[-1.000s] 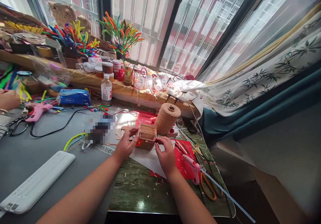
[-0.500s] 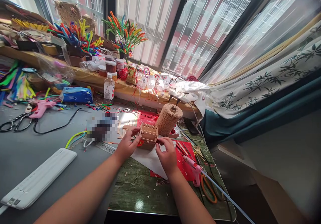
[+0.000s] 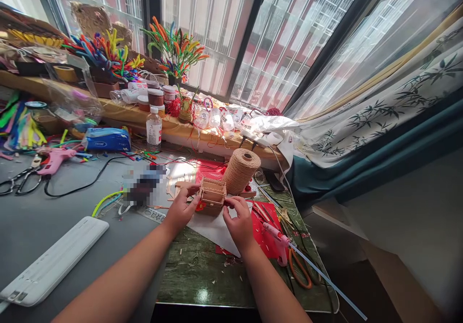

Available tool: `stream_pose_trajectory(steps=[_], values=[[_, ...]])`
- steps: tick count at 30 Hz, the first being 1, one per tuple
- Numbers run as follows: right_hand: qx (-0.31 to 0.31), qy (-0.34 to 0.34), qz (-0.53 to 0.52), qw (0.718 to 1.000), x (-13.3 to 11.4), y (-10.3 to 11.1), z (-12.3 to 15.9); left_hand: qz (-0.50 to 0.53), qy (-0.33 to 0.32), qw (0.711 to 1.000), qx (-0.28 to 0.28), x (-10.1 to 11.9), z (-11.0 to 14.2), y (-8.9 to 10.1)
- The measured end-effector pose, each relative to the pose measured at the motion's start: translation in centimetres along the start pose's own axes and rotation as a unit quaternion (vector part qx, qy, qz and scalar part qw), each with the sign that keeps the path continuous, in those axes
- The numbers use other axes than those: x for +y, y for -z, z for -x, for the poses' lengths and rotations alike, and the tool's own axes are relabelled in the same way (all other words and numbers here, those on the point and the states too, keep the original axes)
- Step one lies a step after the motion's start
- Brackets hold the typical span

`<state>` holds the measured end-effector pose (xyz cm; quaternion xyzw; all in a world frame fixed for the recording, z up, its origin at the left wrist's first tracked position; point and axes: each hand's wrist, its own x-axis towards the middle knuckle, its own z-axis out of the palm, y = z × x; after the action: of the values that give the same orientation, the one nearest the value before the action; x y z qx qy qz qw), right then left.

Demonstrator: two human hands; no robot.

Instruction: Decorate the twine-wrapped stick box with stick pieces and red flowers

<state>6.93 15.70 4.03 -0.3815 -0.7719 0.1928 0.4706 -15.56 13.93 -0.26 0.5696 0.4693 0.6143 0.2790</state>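
Note:
A small brown box (image 3: 212, 209) with slatted, stick-like parts across its top stands on white paper (image 3: 206, 229). My left hand (image 3: 183, 206) is closed on its left side, thumb in front and fingers behind. At the box's right front corner, my right hand (image 3: 238, 222) pinches with thumb and forefinger; the exact spot between the fingertips is too small to make out. A red flower-like piece (image 3: 200, 206) shows on the box's lower left. Just behind the box stands a large spool of brown twine (image 3: 241, 171).
Right of my right hand, a pink glue gun (image 3: 277, 238) with a long glue stick lies on red sheets (image 3: 262, 234). A white power strip (image 3: 54, 260), scissors (image 3: 21, 181) and another pink glue gun (image 3: 56, 160) lie left. A clear bottle (image 3: 154, 130) stands before the crowded sill.
The whole view has shifted slightly, so things sit a little further left. Both hands keep their places at the box, the right fingertips still at its right corner.

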Motion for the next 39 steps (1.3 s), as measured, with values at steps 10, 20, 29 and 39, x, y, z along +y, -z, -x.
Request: stream_pose_trajectory(steps=[10, 20, 29, 39], values=[[0.035, 0.009, 0.013, 0.999, 0.7, 0.3, 2.0, 0.007, 0.003, 1.0, 0.002, 0.0, 0.0, 0.1], [0.029, 0.048, 0.018, 0.998, 1.1, -0.6, 0.8, -0.003, 0.009, 1.0, -0.005, 0.2, 0.1, 0.2], [0.054, 0.045, 0.027, 0.997, 0.1, 0.6, 0.9, -0.043, -0.003, 0.998, 0.034, 0.6, -0.1, 0.6], [-0.114, -0.027, -0.066, 0.991, -2.0, 3.6, 10.8, -0.038, 0.0, 0.944, 0.329, 3.1, -1.2, 3.9]])
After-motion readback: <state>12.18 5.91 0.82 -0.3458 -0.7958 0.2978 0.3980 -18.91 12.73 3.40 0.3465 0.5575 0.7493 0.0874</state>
